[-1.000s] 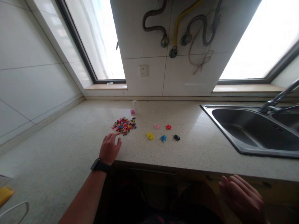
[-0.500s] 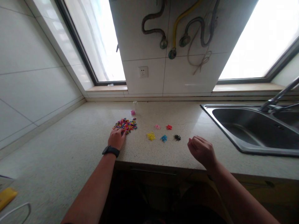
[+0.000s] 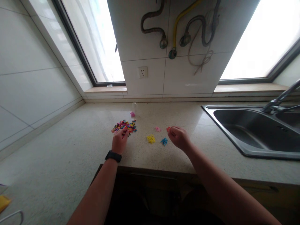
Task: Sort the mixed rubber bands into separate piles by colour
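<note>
My left hand (image 3: 120, 141), a dark watch on its wrist, is at the front edge of a pile of mixed small rubber bands (image 3: 123, 125). Its thumb and fingers are pinched together; whatever lies between them is too small to make out. My right hand (image 3: 179, 137) is closed, fingertips beside a small red pile (image 3: 168, 128) that it partly covers. What it holds, if anything, is hidden. Left of it lie a blue pile (image 3: 164, 141), a pink pile (image 3: 157, 129) and a yellow pile (image 3: 151, 139). The black pile is hidden behind my right hand.
Behind the mixed pile are a pink item (image 3: 132, 114) and a clear container (image 3: 134, 105). A steel sink (image 3: 243, 150) with a faucet (image 3: 276, 102) is set into the counter (image 3: 70, 140) at right. A yellow object (image 3: 4, 202) lies at the lower left.
My right hand has moved left and away from me, from beside the black pile to the red one. My left hand has shifted slightly right, its fingers now pinched.
</note>
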Tool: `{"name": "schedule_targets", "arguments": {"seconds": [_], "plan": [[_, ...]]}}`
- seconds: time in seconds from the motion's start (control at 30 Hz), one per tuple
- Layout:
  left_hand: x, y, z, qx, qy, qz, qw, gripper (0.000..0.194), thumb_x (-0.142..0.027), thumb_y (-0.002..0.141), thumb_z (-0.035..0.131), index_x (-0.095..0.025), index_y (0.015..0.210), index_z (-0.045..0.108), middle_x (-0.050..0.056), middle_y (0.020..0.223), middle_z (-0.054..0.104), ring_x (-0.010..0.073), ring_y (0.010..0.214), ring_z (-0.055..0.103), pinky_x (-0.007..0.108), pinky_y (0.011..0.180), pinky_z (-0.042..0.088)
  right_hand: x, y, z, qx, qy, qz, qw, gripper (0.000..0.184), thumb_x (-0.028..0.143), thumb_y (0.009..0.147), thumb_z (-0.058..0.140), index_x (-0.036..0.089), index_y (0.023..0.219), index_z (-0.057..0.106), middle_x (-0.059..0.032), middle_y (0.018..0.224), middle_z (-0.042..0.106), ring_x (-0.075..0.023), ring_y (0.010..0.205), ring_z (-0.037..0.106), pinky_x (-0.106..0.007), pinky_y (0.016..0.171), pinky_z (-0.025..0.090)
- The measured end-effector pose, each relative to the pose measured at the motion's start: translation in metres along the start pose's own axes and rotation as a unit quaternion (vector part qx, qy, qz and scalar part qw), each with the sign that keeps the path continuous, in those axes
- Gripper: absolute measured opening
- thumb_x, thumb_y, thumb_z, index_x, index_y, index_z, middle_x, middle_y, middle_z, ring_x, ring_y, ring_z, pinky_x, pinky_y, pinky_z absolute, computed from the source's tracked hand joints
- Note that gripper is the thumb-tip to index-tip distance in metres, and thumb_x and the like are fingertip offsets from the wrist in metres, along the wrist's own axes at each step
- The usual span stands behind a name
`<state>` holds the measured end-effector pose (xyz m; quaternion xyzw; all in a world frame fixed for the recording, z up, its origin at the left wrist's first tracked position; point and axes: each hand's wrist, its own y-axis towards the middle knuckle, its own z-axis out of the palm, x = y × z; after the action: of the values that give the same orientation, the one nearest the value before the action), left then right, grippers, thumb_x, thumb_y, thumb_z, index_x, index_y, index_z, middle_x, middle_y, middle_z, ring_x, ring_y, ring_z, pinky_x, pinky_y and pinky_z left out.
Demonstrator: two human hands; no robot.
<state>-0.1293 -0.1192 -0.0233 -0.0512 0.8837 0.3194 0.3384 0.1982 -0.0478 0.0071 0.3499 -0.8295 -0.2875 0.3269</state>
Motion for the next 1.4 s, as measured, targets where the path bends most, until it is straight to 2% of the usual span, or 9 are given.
{"name": "schedule_targets", "arguments": {"seconds": [0.1,0.23,0.37,0.5,0.63,0.8,0.97,1.1,1.4], "plan": [[-0.019,0.001,0.012,0.023,-0.127,-0.047,0.991,0.032,-0.045,0.089,0.057,-0.016,0.098,0.070,0.007,0.088,0.071,0.0192,0.079,0.064,0.030,0.071,0.050,0.003,0.016,0.008,0.020,0.015,0.011,1.000,0.032,0.014,0.080,0.050,0.022,0.060,0.027,0.0042,0.058,0.034,-0.0106,0.053,0.029,-0.027,0.054,0.024],[-0.046,0.005,0.034,0.035,-0.265,-0.107,0.958,0.039,-0.049,0.083,0.063,-0.015,0.100,0.069,0.006,0.084,0.068,0.0158,0.070,0.060,0.024,0.054,0.046,0.007,0.028,0.019,0.031,0.055,0.021,0.998,0.033,0.021,0.084,0.052,0.022,0.061,0.027,0.0046,0.058,0.034,-0.0101,0.053,0.029,-0.026,0.054,0.024],[-0.080,0.018,0.055,0.068,-0.370,-0.127,0.918,0.037,-0.047,0.080,0.067,-0.015,0.099,0.069,0.006,0.087,0.066,0.0139,0.071,0.058,0.022,0.053,0.046,0.007,0.033,0.029,0.049,0.095,0.029,0.994,0.028,0.023,0.084,0.052,0.022,0.064,0.033,0.0035,0.062,0.041,-0.0098,0.056,0.033,-0.024,0.055,0.026],[-0.110,0.039,0.073,0.101,-0.437,-0.121,0.885,0.034,-0.043,0.080,0.069,-0.014,0.098,0.069,0.006,0.086,0.065,0.0121,0.068,0.056,0.021,0.052,0.045,0.002,0.046,0.025,0.075,0.112,0.033,0.990,0.019,0.025,0.084,0.056,0.021,0.071,0.042,0.0029,0.066,0.048,-0.0098,0.058,0.038,-0.024,0.056,0.028],[-0.120,0.048,0.100,0.099,-0.488,-0.110,0.860,0.031,-0.040,0.081,0.069,-0.015,0.099,0.068,0.005,0.086,0.065,0.0109,0.068,0.056,0.021,0.053,0.045,-0.006,0.056,0.020,0.080,0.137,0.062,0.985,0.019,0.034,0.084,0.060,0.022,0.084,0.046,0.0044,0.068,0.051,-0.0086,0.054,0.040,-0.022,0.053,0.029],[-0.116,0.039,0.128,0.119,-0.513,-0.157,0.835,0.030,-0.038,0.081,0.070,-0.014,0.099,0.068,0.005,0.087,0.066,0.0102,0.064,0.057,0.022,0.054,0.047,-0.012,0.044,0.031,0.034,0.152,0.123,0.980,0.023,0.040,0.086,0.060,0.022,0.093,0.047,0.0039,0.071,0.056,-0.0090,0.053,0.048,-0.022,0.052,0.034],[-0.117,0.035,0.128,0.154,-0.528,-0.182,0.815,0.030,-0.038,0.079,0.072,-0.014,0.096,0.069,0.008,0.089,0.068,0.0130,0.068,0.061,0.023,0.053,0.047,-0.018,0.034,0.036,0.038,0.076,0.084,0.993,0.015,0.033,0.087,0.060,0.022,0.094,0.053,-0.0009,0.084,0.064,-0.0097,0.058,0.053,-0.024,0.058,0.037],[-0.122,0.037,0.120,0.163,-0.533,-0.206,0.805,0.030,-0.039,0.076,0.075,-0.015,0.093,0.069,0.006,0.083,0.068,0.0128,0.067,0.062,0.022,0.053,0.046,-0.024,0.033,0.032,0.033,0.076,0.067,0.994,0.009,0.026,0.087,0.060,0.022,0.093,0.055,-0.0008,0.084,0.065,-0.0094,0.060,0.056,-0.022,0.058,0.038],[-0.124,0.036,0.116,0.177,-0.541,-0.187,0.800,0.023,-0.034,0.078,0.074,-0.014,0.090,0.071,0.004,0.081,0.067,0.0092,0.060,0.058,0.021,0.051,0.045,-0.014,0.032,0.026,0.007,0.080,0.050,0.995,0.017,0.035,0.086,0.065,0.022,0.092,0.057,0.0012,0.081,0.066,-0.0075,0.056,0.055,-0.021,0.054,0.038]]}}
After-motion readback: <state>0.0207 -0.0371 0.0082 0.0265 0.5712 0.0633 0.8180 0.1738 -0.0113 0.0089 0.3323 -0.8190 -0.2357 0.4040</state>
